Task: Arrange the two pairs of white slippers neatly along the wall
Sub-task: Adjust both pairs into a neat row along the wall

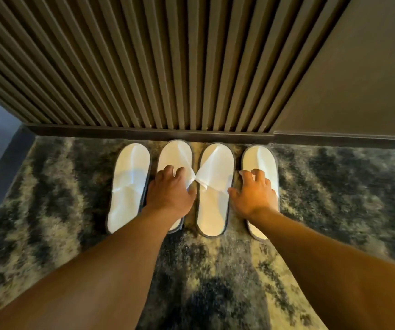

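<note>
Four white slippers lay toes-first against the dark skirting board (144,132) below the slatted wall (144,67), side by side on the mottled carpet (334,186). The far-left slipper (129,186) leaned a little, its heel swung outward from the second slipper (176,156); the third slipper (213,203) and the far-right slipper (261,160) sat nearly straight. The left hand (170,189) rested on the second slipper with fingers curled loosely over its strap, and the right hand (255,191) lay likewise on the far-right slipper, fingers bent and partly spread; whether either truly gripped or merely pressed could not be told. The job looked close to finished, so the step in hand seemed to be fine squaring-up. Doing it well would call for small sliding nudges with flat palms, not lifts, keeping each toe touching the skirting board and evening the gaps. The pile of the carpet would likely drag on the thin soles, so light downward pressure was advisable. The tilted far-left slipper probably needed its heel brought inward.
</note>
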